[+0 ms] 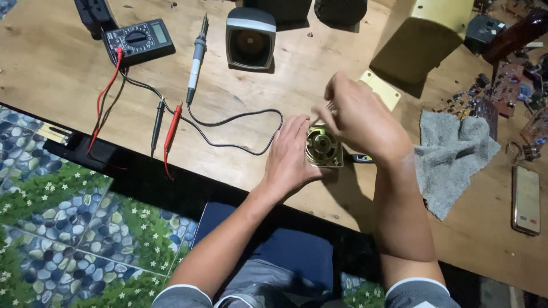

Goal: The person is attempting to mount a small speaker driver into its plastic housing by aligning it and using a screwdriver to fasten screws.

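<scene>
My left hand (291,157) lies flat-fingered against the left side of a small brass-coloured speaker driver (323,147), steadying it near the front edge of the wooden worktop (51,63). My right hand (359,117) hovers over the driver's top with fingers pinched together on something thin; I cannot tell what it is.

Around the driver things crowd in. Just right of it a grey cloth (454,154) lies crumpled, and beyond that a phone (526,199) rests near the right edge. Loose circuit boards (502,85) clutter the far right corner. A yellowish plate (381,88) sits just behind my right hand. A black cable (240,122) loops close to my left fingers, running from a soldering iron (197,57). Further left lie red and black probes (165,128), wired to a multimeter (138,40) near the back edge. A small boxed speaker (250,39) stands behind, well apart.

Bare wood opens to the far left and in front of the cloth.
</scene>
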